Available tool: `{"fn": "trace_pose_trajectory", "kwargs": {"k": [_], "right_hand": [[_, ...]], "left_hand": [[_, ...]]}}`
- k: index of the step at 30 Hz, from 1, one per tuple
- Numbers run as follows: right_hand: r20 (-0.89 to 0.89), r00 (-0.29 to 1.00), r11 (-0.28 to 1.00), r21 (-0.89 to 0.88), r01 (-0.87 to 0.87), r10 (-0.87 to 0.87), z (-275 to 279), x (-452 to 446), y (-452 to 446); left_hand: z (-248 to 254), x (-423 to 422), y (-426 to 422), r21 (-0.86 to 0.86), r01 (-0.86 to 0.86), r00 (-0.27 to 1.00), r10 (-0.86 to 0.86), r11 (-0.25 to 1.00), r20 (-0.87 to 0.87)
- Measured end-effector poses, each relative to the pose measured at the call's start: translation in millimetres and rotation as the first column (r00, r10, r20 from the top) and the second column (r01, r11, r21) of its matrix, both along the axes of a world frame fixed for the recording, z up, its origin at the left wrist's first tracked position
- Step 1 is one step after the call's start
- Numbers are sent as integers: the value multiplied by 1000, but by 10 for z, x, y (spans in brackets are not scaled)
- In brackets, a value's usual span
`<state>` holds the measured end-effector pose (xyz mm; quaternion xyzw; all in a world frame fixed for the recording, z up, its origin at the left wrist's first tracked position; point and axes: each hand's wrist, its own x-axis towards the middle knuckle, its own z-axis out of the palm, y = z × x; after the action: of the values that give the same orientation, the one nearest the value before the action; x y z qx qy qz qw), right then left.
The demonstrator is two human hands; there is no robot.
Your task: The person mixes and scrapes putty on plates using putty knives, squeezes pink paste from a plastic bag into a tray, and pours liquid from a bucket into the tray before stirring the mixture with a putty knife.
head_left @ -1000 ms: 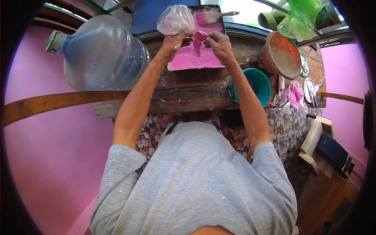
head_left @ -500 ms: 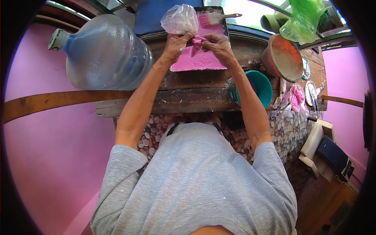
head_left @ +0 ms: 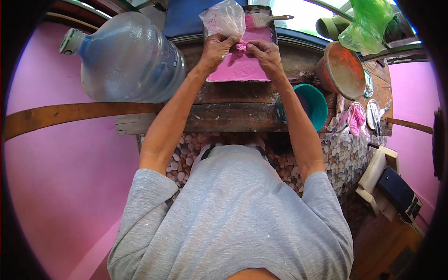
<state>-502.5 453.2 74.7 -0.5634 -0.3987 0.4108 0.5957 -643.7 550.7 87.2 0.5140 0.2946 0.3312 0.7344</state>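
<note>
My left hand [head_left: 217, 50] is closed around the neck of a clear plastic bag [head_left: 227, 19], whose puffed body rises above the fingers with pink smears inside. On the bag's pink, twisted end [head_left: 241, 46], my right hand [head_left: 266, 57] closes in a pinch. Both hands are over a dark-rimmed paint tray [head_left: 272, 33] with pink paint in it. Across the tray's far part lies a paintbrush [head_left: 261, 20], its bristles pink and its handle pointing right.
A large water bottle [head_left: 133, 60] lies on the wooden bench [head_left: 224, 116] at left. To the right are a teal bucket [head_left: 318, 109], an orange-stained basin [head_left: 343, 70], a pink-stained plastic bag [head_left: 357, 119] and a round lid [head_left: 372, 113]. A green bag [head_left: 368, 25] hangs above.
The pink twisted end of the bag looks shorter and more bunched between my fingers. The whole view has shifted slightly, with the hands and tray a little farther right.
</note>
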Motion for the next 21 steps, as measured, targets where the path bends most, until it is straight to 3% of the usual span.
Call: {"fn": "trace_pose_trajectory", "kwargs": {"k": [3,8,11,13,17,19,21], "right_hand": [[16,1000,1000,-2,9,-9,-8,39,22],[30,999,1000,-20,12,-11,-132,58,19],[-114,994,999,30,11,-7,-131,18,-60],[106,994,998,-53,13,-7,-111,20,-94],[283,957,997,-58,-49,63,-92,11,-49],[544,832,987,39,-156,110,11,-1,-54],[561,820,989,5,-145,118,48,-36,-65]], "left_hand": [[25,-11,-43,73,79,987,-68,994,-148],[5,-33,-3,181,245,964,-219,953,-151],[-45,-17,40,196,228,966,-197,954,-166],[-50,5,49,213,192,970,-152,958,-189],[-106,30,48,295,135,971,-67,946,-229],[-130,23,34,324,101,969,-20,941,-245],[-142,43,17,252,50,985,-7,966,-171]]}}
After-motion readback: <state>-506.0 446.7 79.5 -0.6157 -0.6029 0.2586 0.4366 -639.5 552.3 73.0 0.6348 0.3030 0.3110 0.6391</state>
